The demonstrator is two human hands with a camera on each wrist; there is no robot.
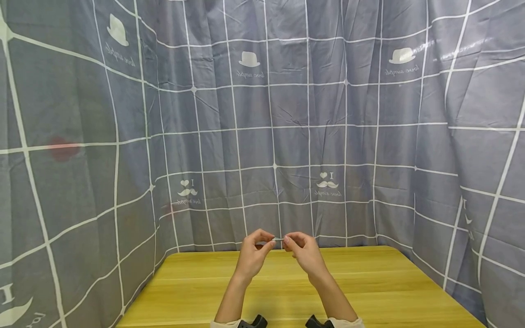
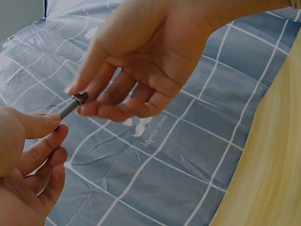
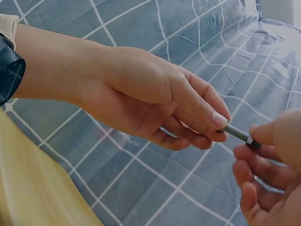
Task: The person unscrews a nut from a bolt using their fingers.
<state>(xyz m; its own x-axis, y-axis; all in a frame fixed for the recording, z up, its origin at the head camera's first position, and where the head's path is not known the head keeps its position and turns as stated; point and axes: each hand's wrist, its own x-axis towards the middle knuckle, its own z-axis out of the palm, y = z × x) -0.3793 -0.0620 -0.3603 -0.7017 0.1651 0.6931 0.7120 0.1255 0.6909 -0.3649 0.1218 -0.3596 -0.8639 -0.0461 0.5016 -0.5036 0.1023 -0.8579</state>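
Observation:
Both hands hold a small silver bolt (image 1: 279,239) in the air above the far part of the table. My left hand (image 1: 251,256) pinches its threaded shank between thumb and forefinger; in the left wrist view that hand (image 2: 28,155) is at the lower left. At the bolt's other end, my right hand (image 1: 305,255) grips with thumb and fingertips. There a nut-like ring (image 3: 249,140) sits beside a darker end piece, partly covered by the right fingers. In the right wrist view the threaded shank (image 3: 236,132) shows between the two hands.
Below the hands lies a yellow wood-grain table (image 1: 180,287). A grey curtain with white grid lines (image 1: 254,150) hangs behind it and along both sides. Black wrist devices (image 1: 255,321) show at the bottom edge near the pale sleeves.

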